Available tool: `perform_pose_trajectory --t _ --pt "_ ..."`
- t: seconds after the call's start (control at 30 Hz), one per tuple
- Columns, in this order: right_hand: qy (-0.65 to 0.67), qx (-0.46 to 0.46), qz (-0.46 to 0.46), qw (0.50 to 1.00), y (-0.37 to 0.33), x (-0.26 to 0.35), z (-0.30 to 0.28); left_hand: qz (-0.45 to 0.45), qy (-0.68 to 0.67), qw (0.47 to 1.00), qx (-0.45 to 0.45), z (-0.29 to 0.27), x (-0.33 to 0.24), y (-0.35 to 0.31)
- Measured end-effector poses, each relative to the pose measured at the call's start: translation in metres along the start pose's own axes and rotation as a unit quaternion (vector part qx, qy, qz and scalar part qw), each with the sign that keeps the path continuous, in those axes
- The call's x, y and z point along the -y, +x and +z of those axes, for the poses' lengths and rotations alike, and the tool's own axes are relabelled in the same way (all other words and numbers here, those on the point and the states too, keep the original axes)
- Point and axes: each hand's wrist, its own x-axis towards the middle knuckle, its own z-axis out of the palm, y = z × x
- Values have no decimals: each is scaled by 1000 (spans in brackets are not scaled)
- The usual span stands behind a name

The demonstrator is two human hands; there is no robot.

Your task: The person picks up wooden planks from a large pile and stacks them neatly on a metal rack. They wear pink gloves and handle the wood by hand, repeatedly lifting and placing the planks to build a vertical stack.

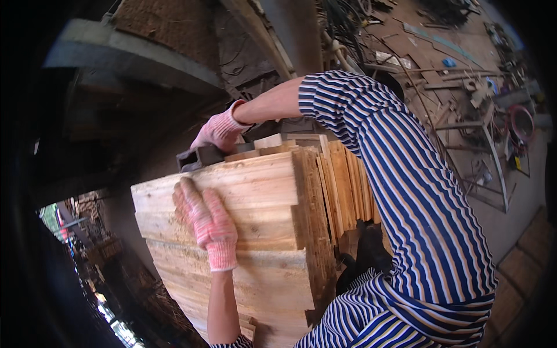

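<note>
L hand, in a pink knit glove, is laid palm-down on the broad face of the stacked boards, fingers extended & slightly spread; nothing is gripped by it. Just beyond its fingertips, a dark angular block is seen at the boards' far edge. R hand, gloved likewise, is held at that block w/ fingers bent; fingertips are hidden, so whether it's gripped can't be told. To R hand's right, short wood pieces are placed nr the same edge. Further right of L hand, narrow upright slats are lined up. Beyond R hand, up & left, a grey beam is seen; well to its right, a metal frame.
</note>
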Motion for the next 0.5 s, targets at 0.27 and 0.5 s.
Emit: perform_pose_trajectory --t 0.27,0.5 --pt "48 -84 -31 995 -13 -15 11 -7 -43 999 11 -5 -3 3" --pt "61 29 -56 996 -2 -22 -7 -14 -31 999 25 -8 -9 2"
